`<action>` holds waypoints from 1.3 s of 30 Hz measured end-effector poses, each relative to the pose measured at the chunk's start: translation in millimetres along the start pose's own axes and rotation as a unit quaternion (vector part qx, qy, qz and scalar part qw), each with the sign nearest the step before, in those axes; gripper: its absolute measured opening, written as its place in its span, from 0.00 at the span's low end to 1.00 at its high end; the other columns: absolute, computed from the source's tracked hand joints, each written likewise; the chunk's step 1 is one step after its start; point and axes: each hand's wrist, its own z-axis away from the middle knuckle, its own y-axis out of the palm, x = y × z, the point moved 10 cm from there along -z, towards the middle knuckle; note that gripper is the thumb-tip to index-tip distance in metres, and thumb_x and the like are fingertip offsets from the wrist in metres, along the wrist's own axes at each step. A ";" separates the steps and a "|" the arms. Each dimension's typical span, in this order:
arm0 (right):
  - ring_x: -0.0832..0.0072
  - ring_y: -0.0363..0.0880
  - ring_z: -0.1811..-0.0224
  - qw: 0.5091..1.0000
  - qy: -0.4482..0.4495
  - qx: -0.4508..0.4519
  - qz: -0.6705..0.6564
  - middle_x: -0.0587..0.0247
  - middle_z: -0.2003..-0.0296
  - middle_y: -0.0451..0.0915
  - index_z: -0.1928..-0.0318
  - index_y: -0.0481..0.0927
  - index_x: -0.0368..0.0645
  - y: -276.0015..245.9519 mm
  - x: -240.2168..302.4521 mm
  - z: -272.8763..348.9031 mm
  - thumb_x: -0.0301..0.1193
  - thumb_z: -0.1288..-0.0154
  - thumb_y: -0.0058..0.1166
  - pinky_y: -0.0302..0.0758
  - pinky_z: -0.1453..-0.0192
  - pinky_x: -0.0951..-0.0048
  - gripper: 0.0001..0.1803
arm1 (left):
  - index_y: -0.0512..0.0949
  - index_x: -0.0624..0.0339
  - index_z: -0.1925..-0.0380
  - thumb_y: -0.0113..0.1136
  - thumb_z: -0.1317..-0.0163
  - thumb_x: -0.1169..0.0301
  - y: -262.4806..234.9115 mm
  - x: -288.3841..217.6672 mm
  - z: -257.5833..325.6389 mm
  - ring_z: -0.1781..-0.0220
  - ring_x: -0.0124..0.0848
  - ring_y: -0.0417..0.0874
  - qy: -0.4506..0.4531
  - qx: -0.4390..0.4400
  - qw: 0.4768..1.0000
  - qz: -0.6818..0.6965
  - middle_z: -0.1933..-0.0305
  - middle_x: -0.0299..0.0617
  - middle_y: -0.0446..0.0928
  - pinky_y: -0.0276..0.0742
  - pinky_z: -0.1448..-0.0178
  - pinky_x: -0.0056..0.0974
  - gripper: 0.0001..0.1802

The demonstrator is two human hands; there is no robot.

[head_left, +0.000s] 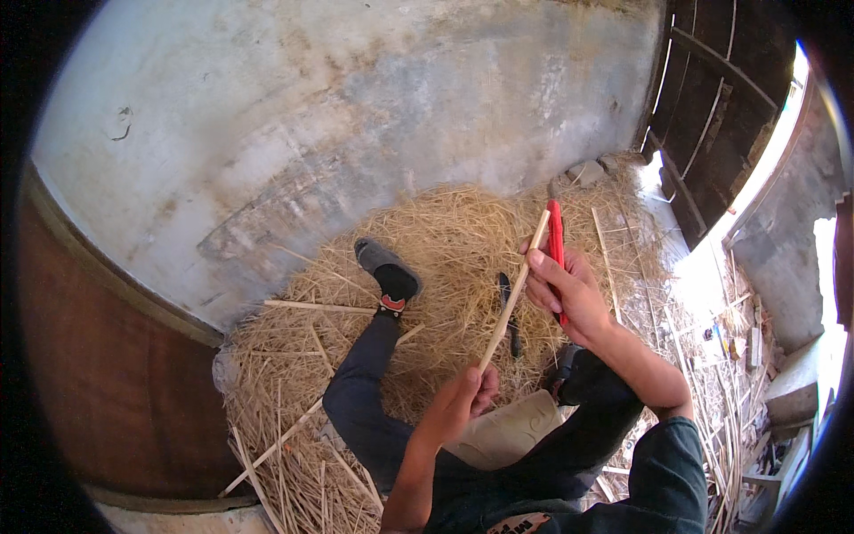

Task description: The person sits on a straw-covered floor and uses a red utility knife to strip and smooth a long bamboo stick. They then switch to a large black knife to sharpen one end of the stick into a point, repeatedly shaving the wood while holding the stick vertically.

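seated on straw (445, 231), i pinch the lower end of a thin bamboo strip (514, 294) in my left hand (463, 400); my right hand (569, 289), at one o'clock, clasps its top alongside a red-handled knife (556, 245). shaving seems underway; next calls for a steady, controlled stroke.

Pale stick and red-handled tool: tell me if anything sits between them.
Nothing visible does. The left hand grips the pale stick's lower end; the right hand holds the red-handled tool right against its upper end.
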 end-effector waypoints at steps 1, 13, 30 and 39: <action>0.87 0.58 0.81 0.999 -0.008 0.007 0.051 0.78 0.77 0.65 0.39 0.74 0.38 -0.9 0.0 -3.5 0.43 0.20 0.51 0.57 0.73 0.80 0.23 | 0.68 0.53 0.63 0.38 0.17 0.46 -3.1 7.3 -4.2 0.75 0.18 0.57 -0.015 0.009 0.999 0.037 0.72 0.26 0.59 0.58 0.71 0.28 0.24; 0.75 0.84 0.71 0.947 0.015 0.035 0.319 0.59 0.65 0.83 0.37 0.75 0.40 -20.6 -3.7 19.3 0.32 0.22 0.53 0.79 0.65 0.73 0.18 | 0.69 0.56 0.67 0.34 0.16 0.48 -24.9 -44.4 2.7 0.78 0.21 0.57 0.065 -0.138 0.959 -0.240 0.78 0.29 0.59 0.56 0.73 0.35 0.27; 0.66 0.80 0.74 0.756 -0.303 0.037 0.579 0.64 0.73 0.78 0.48 0.87 0.46 37.7 20.2 46.9 0.39 0.38 0.69 0.76 0.70 0.66 0.19 | 0.71 0.63 0.63 0.40 0.16 0.57 -17.6 -63.8 17.5 0.79 0.50 0.75 0.063 -0.196 0.923 -0.325 0.81 0.48 0.69 0.65 0.72 0.49 0.21; 0.71 0.76 0.81 0.728 -0.323 0.001 0.605 0.70 0.78 0.71 0.48 0.88 0.51 40.2 25.4 58.3 0.41 0.40 0.72 0.73 0.77 0.67 0.20 | 0.72 0.63 0.66 0.36 0.16 0.55 -17.0 -49.1 21.3 0.82 0.38 0.72 0.063 -0.176 0.938 -0.291 0.82 0.42 0.67 0.66 0.72 0.45 0.26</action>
